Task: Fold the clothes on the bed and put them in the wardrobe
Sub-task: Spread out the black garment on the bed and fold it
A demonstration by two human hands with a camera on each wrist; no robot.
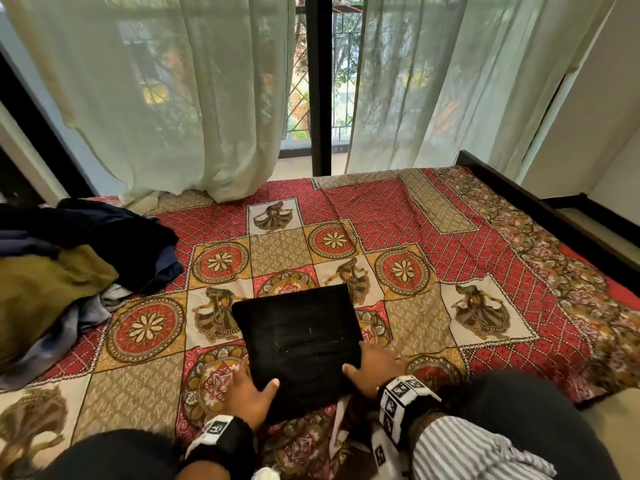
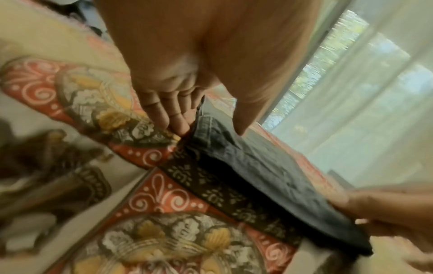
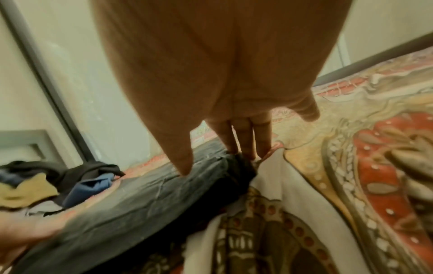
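One dark garment [image 1: 299,341] folded, low centre, gripped at both near corners by left hand [image 1: 251,398] and right hand [image 1: 374,367]; unfolded pile [image 1: 69,268] left, wardrobe trip pending.

I'm seeing sheer pale curtains [image 1: 166,98] hanging across a dark-framed window [image 1: 320,81], greenery showing through behind. A white wall [image 1: 588,116] is rising on my right.

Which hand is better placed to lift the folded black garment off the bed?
Neither alone, probably both. The left hand has its fingers slid under the folded black garment's near-left corner, thumb on top; the right hand does likewise at the near-right edge. The unfolded pile lies left.
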